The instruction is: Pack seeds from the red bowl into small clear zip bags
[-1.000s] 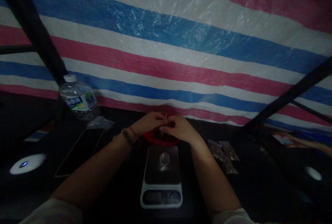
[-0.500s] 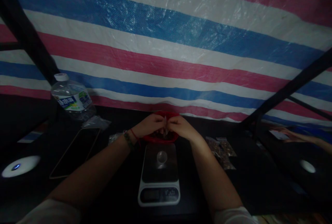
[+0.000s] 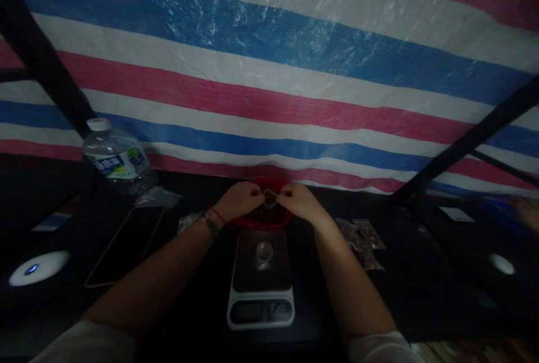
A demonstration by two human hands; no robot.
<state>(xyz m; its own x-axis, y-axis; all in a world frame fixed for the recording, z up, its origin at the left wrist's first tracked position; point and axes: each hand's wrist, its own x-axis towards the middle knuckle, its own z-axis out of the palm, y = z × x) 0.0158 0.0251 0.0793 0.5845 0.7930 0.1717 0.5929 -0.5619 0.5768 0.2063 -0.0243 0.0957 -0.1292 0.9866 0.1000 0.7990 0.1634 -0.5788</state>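
Observation:
Over a red basin (image 3: pixel 240 224), my left hand (image 3: pixel 242 200) and my right hand (image 3: pixel 297 201) face each other with fingers pinched. Between them is a small clear plastic bag (image 3: pixel 270 197), its two sides gripped one in each hand and its mouth spread apart. Small brown pieces (image 3: pixel 265 216) lie in the basin below; their kind is too dark to make out. Just in front of the basin stands a white kitchen scale (image 3: pixel 261 318) with a dark plate. On that plate sits a small round clear cup (image 3: pixel 264 252).
Filled plastic bags (image 3: pixel 364 242) lie right of my right forearm. To the left are a phone (image 3: pixel 126 245), a crumpled clear bag (image 3: pixel 158 197), a large plastic bottle (image 3: pixel 120 161) and a white oval device (image 3: pixel 40 267). A blurred hand (image 3: pixel 528 214) of another person shows at far right.
My hands have moved slightly apart, and the bag between them is spread wider. At far right, the other person's hand has drawn back from the white card.

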